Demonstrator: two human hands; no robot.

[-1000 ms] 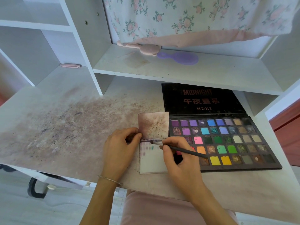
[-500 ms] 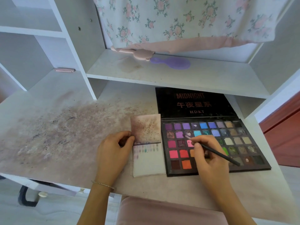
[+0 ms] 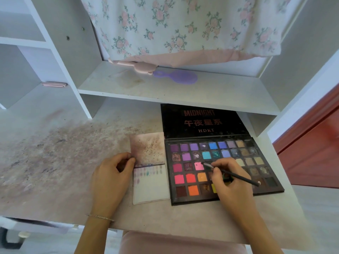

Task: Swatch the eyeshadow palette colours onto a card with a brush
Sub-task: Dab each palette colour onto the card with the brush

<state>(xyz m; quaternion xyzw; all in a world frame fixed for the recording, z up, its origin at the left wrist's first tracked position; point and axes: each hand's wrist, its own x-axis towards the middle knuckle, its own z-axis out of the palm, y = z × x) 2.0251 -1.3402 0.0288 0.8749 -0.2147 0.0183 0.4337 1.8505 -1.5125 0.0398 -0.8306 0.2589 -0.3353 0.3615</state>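
— Where's the brush (image 3: pixel 231 174)?
— Pinched in the right hand (image 3: pixel 231 182), tip on the pink pan of the palette (image 3: pixel 226 169).
— And the card (image 3: pixel 150 182)?
— Just left of the palette, touching it; the left hand (image 3: pixel 110 177) presses its edge, fingers curled.
— Any writing?
— The palette lid reads "MIDNIGHT", Chinese characters, then "HDKT".
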